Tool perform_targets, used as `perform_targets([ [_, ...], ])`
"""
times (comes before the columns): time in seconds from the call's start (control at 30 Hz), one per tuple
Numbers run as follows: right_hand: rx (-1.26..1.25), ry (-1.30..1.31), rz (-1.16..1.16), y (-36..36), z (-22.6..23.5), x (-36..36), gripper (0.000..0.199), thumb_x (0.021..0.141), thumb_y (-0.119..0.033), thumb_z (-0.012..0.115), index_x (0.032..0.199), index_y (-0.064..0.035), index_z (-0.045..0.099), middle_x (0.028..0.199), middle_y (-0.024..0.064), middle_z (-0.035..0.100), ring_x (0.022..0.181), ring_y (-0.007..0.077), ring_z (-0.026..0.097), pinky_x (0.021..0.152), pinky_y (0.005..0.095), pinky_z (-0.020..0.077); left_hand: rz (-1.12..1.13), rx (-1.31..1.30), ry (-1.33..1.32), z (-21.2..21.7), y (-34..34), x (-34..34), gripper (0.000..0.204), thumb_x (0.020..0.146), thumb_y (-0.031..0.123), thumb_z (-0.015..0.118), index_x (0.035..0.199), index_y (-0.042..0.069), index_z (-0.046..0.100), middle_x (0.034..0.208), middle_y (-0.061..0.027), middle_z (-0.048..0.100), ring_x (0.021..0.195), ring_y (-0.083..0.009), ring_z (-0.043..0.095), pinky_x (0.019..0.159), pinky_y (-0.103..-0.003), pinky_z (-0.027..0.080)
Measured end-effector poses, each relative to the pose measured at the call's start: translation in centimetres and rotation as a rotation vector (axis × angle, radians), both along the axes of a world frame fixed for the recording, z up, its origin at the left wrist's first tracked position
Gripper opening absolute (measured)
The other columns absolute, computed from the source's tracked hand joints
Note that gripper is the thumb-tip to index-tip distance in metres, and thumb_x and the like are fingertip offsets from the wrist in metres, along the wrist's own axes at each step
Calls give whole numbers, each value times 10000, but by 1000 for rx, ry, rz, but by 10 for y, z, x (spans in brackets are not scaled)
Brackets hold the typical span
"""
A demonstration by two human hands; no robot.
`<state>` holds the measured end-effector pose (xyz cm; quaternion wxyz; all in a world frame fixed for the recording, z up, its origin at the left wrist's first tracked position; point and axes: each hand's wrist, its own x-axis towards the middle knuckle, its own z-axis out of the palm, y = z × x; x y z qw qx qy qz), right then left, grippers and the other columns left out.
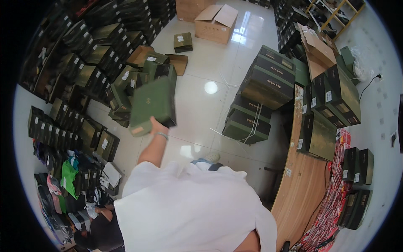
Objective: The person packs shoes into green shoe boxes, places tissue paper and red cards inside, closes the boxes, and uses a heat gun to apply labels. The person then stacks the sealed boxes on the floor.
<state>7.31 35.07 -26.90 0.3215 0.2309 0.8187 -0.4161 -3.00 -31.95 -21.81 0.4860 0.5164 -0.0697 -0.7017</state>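
Observation:
My left hand [158,127] reaches forward, closed on the near edge of a green shoebox [150,101]. The box has dark sides and a pale label at its near left corner; it looks slightly blurred. Most of the fingers are hidden by the box. Behind and left of it, more green boxes [119,95] lie in a jumbled heap, some in an open carton [178,63]. My right hand is out of view; only a bit of the right arm [250,242] shows below the white sleeve.
Strapped boxes [247,122] stand right of centre, loose straps on the tiled floor [197,105]. A wooden table [294,185] runs along the right with stacked boxes. Box stacks [100,50] line the left. Another person [105,229] is at lower left. A large carton [214,29] stands ahead.

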Motion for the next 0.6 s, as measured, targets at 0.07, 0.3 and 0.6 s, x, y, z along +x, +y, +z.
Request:
perform_targets([
  [0.07,16,18,-20,-8,3,-14,384,870,-243,599,1167,1,597,978,168,672,866,244,654,764,356,516,-116,-30,85,17,-68,-14,898,742,394,754,1427,116,243,1374,-128,450,1118,-343,547,904,-596,476],
  [0.3,137,166,-103,5,5,-12,386,866,-243,602,1164,2,603,987,173,676,885,249,656,786,359,517,-149,-437,-657,53,-146,-112,551,878,389,604,1285,107,363,1190,-110,502,932,-234,577,746,-372,459],
  [0.6,130,51,-206,19,44,-46,411,871,-236,607,1199,12,598,1048,176,671,976,264,644,860,350,495,-1694,-935,-585,-65,134,-259,701,892,261,612,1472,66,270,1238,-204,568,1075,-295,590,902,-387,473],
])
